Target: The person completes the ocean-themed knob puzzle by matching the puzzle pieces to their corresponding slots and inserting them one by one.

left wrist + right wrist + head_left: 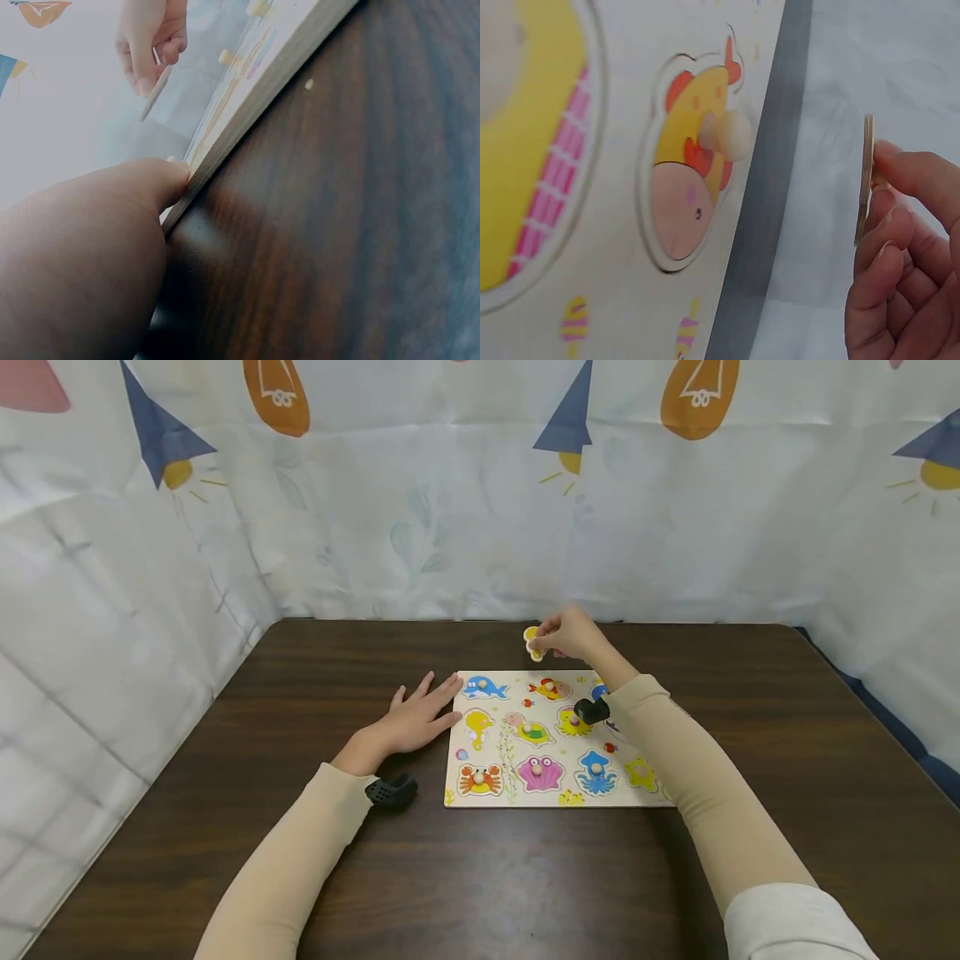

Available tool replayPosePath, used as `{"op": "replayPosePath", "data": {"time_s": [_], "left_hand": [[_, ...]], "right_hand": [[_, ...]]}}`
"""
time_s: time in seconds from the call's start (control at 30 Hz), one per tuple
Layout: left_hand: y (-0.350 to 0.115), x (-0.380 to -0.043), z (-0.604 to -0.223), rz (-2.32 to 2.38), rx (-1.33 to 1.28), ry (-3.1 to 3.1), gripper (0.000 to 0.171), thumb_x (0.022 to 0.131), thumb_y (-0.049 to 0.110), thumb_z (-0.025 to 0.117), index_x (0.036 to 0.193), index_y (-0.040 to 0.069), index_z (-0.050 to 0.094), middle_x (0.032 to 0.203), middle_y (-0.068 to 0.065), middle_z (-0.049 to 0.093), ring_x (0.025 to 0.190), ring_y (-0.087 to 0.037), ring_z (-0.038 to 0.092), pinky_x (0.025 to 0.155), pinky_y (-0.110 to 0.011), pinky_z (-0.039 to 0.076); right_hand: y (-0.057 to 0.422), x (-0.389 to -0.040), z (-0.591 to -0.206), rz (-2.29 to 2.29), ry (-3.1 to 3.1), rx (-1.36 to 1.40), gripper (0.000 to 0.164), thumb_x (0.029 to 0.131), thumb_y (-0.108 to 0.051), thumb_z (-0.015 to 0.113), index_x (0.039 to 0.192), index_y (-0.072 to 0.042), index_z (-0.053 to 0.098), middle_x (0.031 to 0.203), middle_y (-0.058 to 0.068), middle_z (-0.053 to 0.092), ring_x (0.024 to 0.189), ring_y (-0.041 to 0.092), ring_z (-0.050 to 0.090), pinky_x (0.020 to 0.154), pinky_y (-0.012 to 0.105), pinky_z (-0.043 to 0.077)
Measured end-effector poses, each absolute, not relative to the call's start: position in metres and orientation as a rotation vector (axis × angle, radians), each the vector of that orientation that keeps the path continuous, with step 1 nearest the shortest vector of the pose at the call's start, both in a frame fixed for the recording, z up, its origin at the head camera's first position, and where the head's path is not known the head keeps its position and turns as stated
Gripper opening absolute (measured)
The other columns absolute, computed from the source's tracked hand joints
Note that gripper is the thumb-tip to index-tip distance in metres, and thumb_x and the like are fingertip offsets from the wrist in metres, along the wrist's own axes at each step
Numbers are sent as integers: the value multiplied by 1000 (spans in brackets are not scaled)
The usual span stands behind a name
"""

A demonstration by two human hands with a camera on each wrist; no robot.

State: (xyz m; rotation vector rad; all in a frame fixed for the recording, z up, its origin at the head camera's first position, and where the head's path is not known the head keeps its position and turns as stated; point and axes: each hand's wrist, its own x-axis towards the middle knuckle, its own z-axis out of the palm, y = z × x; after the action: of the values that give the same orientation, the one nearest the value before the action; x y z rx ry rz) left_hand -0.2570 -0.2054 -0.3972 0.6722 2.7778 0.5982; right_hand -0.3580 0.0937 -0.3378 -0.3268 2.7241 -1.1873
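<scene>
My right hand [573,633] pinches a flat yellow puzzle piece with a pale border [532,643] just beyond the far edge of a wooden peg puzzle board [465,793]. In the right wrist view the thin wooden piece [865,180] is seen edge-on, raised at the fingertips. My left hand [416,718] lies at the board's left side with its fingers spread; the thumb [169,180] touches the board's edge. The board shows sea animals, among them a blue whale [483,687], a red-and-yellow fish [686,161] with a knob, a crab [480,781] and a pink shell [540,774].
The board lies on a dark brown wooden table [510,885]. A white patterned curtain [465,527] hangs behind the table and along its sides. My right forearm [697,777] crosses over the board's right part and hides some of its pictures.
</scene>
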Motion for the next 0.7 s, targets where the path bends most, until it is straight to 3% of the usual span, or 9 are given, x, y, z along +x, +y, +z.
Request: {"op": "replayPosePath", "data": {"time_s": [0.17,0.4,0.7], "left_hand": [[-205,-258,-397,603,669,2776,70,109,44,45,167,19,14,172,-2,7,157,-34,-5,115,-70,-8],[-207,-256,-399,600,681,2775,70,109,44,45,167,18,14,172,-3,7,156,-36,-5,115,-70,-8],[-206,-259,-400,615,685,2779,70,109,45,44,167,17,15,172,-4,9,156,-36,-5,115,-70,-8]], "right_hand": [[98,-346,-338,-1202,2707,-356,24,94,-25,79,101,-2,75,87,8,74,68,30,60,71,42,54],[98,-323,-338,-1179,2674,-398,25,95,-28,78,104,-6,75,89,6,74,76,37,60,73,45,52],[94,-300,-343,-1136,2677,-494,21,92,-24,80,101,-6,75,88,6,69,75,30,61,67,38,55]]}}
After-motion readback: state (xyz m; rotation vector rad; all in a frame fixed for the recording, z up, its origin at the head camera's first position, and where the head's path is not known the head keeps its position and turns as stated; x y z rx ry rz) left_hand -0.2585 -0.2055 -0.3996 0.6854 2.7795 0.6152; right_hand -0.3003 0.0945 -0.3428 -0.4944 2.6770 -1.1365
